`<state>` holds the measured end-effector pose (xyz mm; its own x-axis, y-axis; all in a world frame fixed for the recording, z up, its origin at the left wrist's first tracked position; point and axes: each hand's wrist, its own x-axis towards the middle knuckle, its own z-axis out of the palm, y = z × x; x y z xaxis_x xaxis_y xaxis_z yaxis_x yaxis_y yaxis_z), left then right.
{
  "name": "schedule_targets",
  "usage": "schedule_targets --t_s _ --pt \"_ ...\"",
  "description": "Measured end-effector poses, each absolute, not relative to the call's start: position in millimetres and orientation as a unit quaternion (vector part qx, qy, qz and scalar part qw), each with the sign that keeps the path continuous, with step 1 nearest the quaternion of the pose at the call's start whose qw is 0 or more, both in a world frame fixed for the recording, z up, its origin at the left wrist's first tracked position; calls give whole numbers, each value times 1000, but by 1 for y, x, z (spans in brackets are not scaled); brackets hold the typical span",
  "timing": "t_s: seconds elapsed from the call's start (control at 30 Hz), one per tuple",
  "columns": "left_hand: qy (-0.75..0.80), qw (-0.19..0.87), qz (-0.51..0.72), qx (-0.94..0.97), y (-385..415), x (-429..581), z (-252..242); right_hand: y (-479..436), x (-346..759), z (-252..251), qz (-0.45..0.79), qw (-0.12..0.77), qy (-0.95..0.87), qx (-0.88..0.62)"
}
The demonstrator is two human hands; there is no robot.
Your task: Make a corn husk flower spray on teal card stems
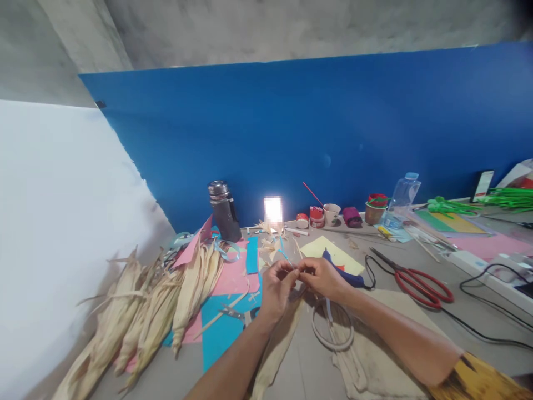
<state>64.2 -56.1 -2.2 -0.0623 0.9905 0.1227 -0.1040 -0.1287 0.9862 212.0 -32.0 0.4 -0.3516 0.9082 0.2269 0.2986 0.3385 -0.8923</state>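
Observation:
My left hand [277, 289] and my right hand [322, 276] meet over the table, fingertips pinched together. What they pinch is small and mostly hidden by the fingers. A thin light-blue strip [285, 256] shows just beyond the fingertips; I cannot tell whether it is held. Below my right hand is a pale grey ring [333, 325], with cream cloth [383, 355] beneath and beside it. A blue glue gun [343, 270] lies just past my right wrist. Small scissors [233, 313] rest on blue paper [216, 333] left of my left hand.
Dried corn husks [137, 316] are piled at left, beside a dark thermos [225, 211]. Large red-handled scissors [422, 283] lie at right, near a white power strip [495, 278] and black cables. Along the blue panel [291, 133] stand a paper cup [332, 214] and a plastic bottle [402, 200].

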Motion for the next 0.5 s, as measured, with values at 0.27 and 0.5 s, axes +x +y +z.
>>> schedule_targets --t_s 0.27,0.5 --pt "438 474 574 505 -58 64 -7 -32 212 -2 391 399 -709 -430" --pt "497 423 588 478 -50 54 3 -33 211 5 407 398 -692 -444"
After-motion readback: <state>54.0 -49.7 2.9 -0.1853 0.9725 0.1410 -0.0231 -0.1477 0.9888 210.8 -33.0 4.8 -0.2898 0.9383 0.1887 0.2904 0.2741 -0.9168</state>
